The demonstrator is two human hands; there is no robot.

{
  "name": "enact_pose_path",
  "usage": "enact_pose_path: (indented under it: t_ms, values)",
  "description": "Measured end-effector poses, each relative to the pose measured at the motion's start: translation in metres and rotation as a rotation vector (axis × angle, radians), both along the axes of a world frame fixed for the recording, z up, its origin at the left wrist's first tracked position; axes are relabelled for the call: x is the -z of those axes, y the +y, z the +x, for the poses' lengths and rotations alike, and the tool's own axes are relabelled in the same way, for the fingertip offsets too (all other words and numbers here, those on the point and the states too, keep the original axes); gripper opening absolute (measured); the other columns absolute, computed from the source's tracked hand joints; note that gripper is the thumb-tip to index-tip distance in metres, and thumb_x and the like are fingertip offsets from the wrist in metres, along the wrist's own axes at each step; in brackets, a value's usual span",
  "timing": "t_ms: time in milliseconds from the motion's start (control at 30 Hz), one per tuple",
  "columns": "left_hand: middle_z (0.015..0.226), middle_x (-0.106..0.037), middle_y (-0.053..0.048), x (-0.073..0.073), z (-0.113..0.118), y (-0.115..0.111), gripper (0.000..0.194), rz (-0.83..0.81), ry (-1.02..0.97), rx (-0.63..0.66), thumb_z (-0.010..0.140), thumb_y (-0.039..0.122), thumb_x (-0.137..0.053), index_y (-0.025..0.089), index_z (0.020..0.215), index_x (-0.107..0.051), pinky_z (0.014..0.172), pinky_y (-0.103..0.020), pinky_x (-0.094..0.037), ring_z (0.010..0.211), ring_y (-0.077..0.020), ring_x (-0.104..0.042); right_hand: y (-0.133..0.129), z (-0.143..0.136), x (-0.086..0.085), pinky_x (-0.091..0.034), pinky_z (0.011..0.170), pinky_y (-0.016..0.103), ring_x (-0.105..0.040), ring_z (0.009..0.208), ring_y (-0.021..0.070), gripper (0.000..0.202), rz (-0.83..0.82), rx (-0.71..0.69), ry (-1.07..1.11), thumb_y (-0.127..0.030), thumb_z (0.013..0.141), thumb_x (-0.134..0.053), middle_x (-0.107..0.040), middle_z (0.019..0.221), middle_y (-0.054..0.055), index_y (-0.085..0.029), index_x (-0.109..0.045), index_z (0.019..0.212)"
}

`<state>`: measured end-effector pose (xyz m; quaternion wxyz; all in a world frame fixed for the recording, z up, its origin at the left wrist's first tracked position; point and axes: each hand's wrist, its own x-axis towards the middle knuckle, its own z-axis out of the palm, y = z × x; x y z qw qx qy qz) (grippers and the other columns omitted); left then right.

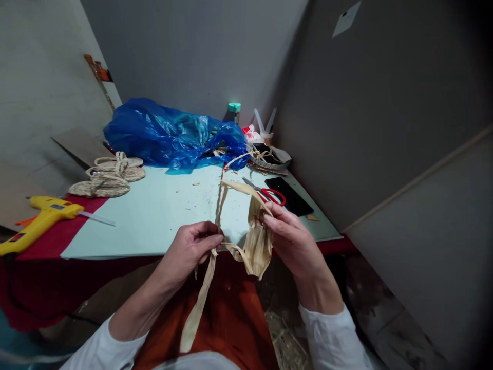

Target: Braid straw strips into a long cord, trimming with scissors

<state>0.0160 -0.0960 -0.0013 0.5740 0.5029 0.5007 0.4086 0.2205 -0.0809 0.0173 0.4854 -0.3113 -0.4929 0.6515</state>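
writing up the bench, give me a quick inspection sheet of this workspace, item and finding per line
surface: pale sheet over red cloth; small scraps scattered
things in hand: thin braided strand; wide dry leaf piece
clutter: blue plastic bag at the back; woven pieces and yellow glue gun at left; red-handled scissors beside a black flat object
hands: left hand pinches the strand; right hand grips the leaf piece
cables: dark cable hangs below the glue gun; far end cannot be told
surroundings: grey wall behind; white label on the right-hand panel
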Motion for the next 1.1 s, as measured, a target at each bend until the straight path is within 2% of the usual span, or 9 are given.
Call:
enact_pose_path:
  t_ms: [133, 233, 333, 467, 600, 700, 767, 933, 1100]
  values:
    - [0.065, -0.057, 0.002, -0.001, -0.001, -0.001, 0.027, 0.003, -0.037, 0.034, 0.077, 0.040, -0.067, 0.013, 0.079, -0.065, 0.043, -0.020, -0.019, 0.045, -0.0038, -0.031, -0.001, -0.005, 0.002, -0.039, 0.069, 0.024, -0.047, 0.074, 0.0126, 0.017, 0.066, -0.049, -0.204, -0.034, 0.084, -0.063, -0.050, 0.080, -0.001, -0.019, -0.056, 0.087]
    - [0.070, -0.060, 0.001, -0.005, 0.000, -0.003, 0.027, 0.007, -0.074, 0.048, 0.077, 0.041, -0.068, 0.015, 0.086, -0.067, 0.046, -0.019, -0.027, 0.051, -0.0064, -0.041, -0.002, -0.016, 0.011, -0.037, 0.065, 0.024, -0.045, 0.070, 0.0120, 0.020, 0.127, -0.062, -0.323, -0.036, 0.086, -0.059, -0.048, 0.077, -0.001, -0.018, -0.053, 0.085]
    - [0.071, -0.062, 0.000, -0.008, 0.002, -0.003, 0.026, 0.015, -0.100, 0.047, 0.073, 0.039, -0.071, 0.015, 0.081, -0.067, 0.058, -0.022, -0.040, 0.062, -0.0115, -0.053, -0.005, -0.025, 0.015, -0.035, 0.061, 0.024, -0.042, 0.065, 0.0111, 0.018, 0.203, -0.024, -0.473, -0.033, 0.086, -0.058, -0.045, 0.071, -0.003, -0.018, -0.050, 0.081]
    - [0.063, -0.059, 0.001, -0.006, 0.002, -0.001, 0.025, 0.025, -0.033, -0.030, 0.073, 0.038, -0.071, 0.014, 0.069, -0.064, 0.058, -0.023, -0.040, 0.059, -0.0117, -0.052, -0.011, -0.030, 0.013, -0.034, 0.060, 0.024, -0.041, 0.063, 0.0106, 0.017, 0.244, 0.062, -0.561, -0.033, 0.089, -0.054, -0.046, 0.070, -0.003, -0.019, -0.048, 0.081]
    - [0.071, -0.065, -0.002, -0.003, -0.001, -0.001, 0.022, 0.063, -0.038, -0.001, 0.074, 0.036, -0.069, 0.014, 0.073, -0.067, 0.068, -0.027, -0.045, 0.069, -0.0161, -0.058, -0.013, -0.029, 0.010, -0.037, 0.064, 0.025, -0.045, 0.069, 0.0111, 0.018, 0.147, 0.012, -0.355, -0.034, 0.089, -0.056, -0.050, 0.077, -0.001, -0.018, -0.049, 0.084]
    - [0.076, -0.067, -0.003, -0.003, -0.001, 0.000, 0.019, 0.064, -0.037, 0.016, 0.073, 0.033, -0.069, 0.014, 0.077, -0.068, 0.075, -0.029, -0.046, 0.076, -0.0186, -0.060, -0.010, -0.025, 0.005, -0.038, 0.063, 0.025, -0.045, 0.065, 0.0104, 0.015, -0.043, -0.108, 0.015, -0.030, 0.089, -0.055, -0.047, 0.074, -0.001, -0.018, -0.046, 0.085]
    - [0.078, -0.068, -0.003, -0.003, 0.000, 0.000, 0.018, 0.071, -0.015, 0.012, 0.073, 0.032, -0.069, 0.014, 0.078, -0.068, 0.076, -0.029, -0.045, 0.078, -0.0187, -0.060, -0.009, -0.019, -0.003, -0.035, 0.058, 0.022, -0.037, 0.057, 0.0079, 0.012, -0.093, -0.116, 0.227, -0.026, 0.088, -0.054, -0.037, 0.066, -0.004, -0.019, -0.045, 0.084]
    - [0.062, -0.061, 0.002, -0.004, 0.000, 0.000, 0.016, 0.102, 0.064, -0.008, 0.073, 0.029, -0.067, 0.015, 0.065, -0.064, 0.064, -0.024, -0.041, 0.064, -0.0139, -0.054, -0.011, 0.013, -0.039, -0.012, 0.041, 0.018, -0.011, 0.050, 0.0081, 0.017, 0.004, 0.038, 0.239, -0.022, 0.086, -0.054, -0.017, 0.062, -0.007, -0.020, -0.042, 0.074]
    - [0.075, -0.071, -0.004, -0.006, -0.001, 0.001, 0.013, 0.032, -0.036, -0.008, 0.070, 0.027, -0.069, 0.015, 0.075, -0.072, 0.075, -0.030, -0.047, 0.080, -0.0214, -0.063, 0.005, 0.058, -0.072, -0.005, 0.038, 0.021, -0.006, 0.051, 0.0094, 0.011, 0.281, 0.465, 0.042, -0.024, 0.084, -0.054, -0.015, 0.064, -0.006, -0.021, -0.047, 0.076]
